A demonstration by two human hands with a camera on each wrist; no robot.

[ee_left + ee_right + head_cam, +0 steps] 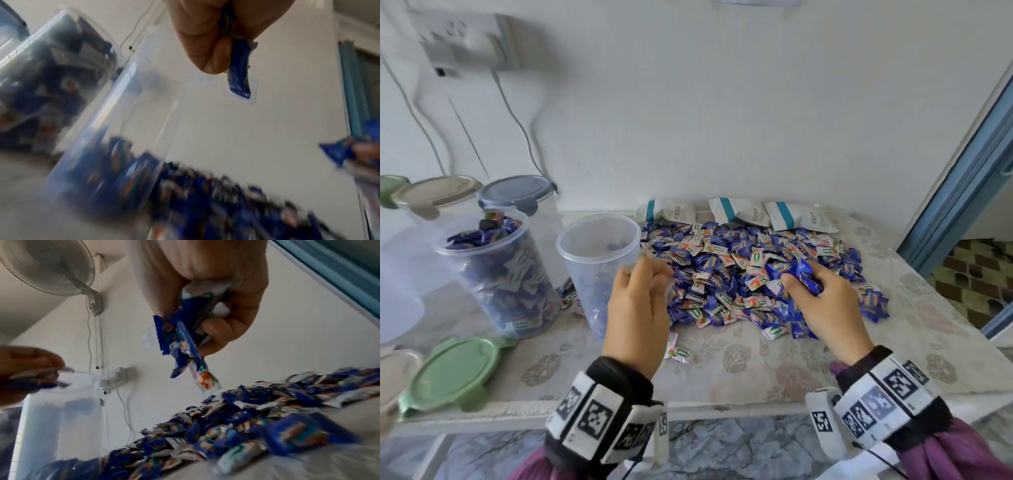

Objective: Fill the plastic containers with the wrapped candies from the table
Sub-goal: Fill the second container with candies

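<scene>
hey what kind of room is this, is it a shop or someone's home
Most likely a home room, not a shop: a table under a flowered cloth, a wall fan with pull cords, and a wall socket with trailing cables.

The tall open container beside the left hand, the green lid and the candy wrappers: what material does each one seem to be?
Tall open container: clear, slightly frosted plastic; candies show through its wall.
Green lid: opaque matte plastic, apparently moulded, with clip tabs at its rim.
Candy wrappers: thin glossy film, probably plastic foil; they crinkle, glint and have serrated ends, seen in the right hand.
</scene>
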